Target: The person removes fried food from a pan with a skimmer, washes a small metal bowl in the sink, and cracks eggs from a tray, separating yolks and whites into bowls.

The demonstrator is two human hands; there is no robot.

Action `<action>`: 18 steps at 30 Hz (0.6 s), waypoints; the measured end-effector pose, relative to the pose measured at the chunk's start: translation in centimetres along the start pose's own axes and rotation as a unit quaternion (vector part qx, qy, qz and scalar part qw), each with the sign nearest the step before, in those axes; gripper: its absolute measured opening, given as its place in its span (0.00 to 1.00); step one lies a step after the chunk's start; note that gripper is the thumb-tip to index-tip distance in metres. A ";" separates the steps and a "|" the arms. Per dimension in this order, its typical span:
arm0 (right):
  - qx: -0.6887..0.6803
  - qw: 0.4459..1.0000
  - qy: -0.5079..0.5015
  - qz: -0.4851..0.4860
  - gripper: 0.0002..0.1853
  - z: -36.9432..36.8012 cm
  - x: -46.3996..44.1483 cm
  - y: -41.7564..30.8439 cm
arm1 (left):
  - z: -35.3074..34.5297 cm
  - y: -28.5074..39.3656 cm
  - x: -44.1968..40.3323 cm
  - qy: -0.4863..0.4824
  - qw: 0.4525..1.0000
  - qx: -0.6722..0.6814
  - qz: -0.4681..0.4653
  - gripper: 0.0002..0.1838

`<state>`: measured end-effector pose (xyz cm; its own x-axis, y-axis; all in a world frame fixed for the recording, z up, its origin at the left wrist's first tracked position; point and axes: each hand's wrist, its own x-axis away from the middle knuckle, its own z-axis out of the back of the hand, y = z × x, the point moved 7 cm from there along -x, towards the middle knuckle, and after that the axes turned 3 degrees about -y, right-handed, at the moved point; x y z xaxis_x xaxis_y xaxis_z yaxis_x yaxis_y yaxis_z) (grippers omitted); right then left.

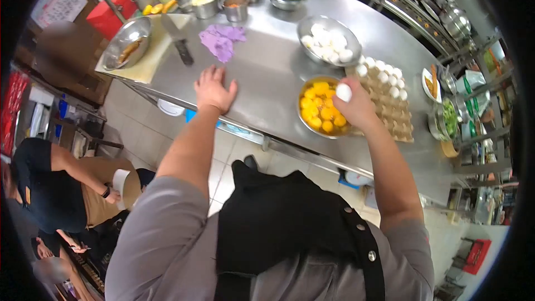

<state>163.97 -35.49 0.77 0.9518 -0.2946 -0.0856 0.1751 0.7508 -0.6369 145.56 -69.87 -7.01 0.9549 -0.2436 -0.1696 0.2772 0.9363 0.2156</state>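
My right hand grips a white egg above the right side of a metal bowl. Several cracked eggs lie in that bowl, their yellow yolks showing. On the steel table, my left hand rests flat with fingers spread, holding nothing. A crumpled purple cloth lies just beyond it. Behind the yolks stands a second metal bowl full of white eggshells. To the right, a cardboard egg tray has whole white eggs in its far part and bare cups nearer me.
At the left, a knife lies by a cutting board bearing a metal bowl. Small metal containers line the far edge. A plate of food sits at the right. Co-workers stand at the lower left.
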 end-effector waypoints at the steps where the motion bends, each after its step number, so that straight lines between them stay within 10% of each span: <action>1: 0.020 1.000 0.007 0.012 0.23 0.0 0.0 0.0 | -0.5 0.2 0.1 -0.006 1.000 -0.001 -0.003 0.34; 18: 0.037 0.997 -0.046 -0.050 0.24 -1.4 0.7 1.4 | 0.1 0.8 0.2 0.012 1.000 -0.010 -0.011 0.33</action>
<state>164.49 -35.46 -1.23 0.9475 -0.3161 0.0484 0.2841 0.7630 -0.5806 146.02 -69.19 -6.81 0.9455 -0.2591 -0.1972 0.2964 0.9356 0.1920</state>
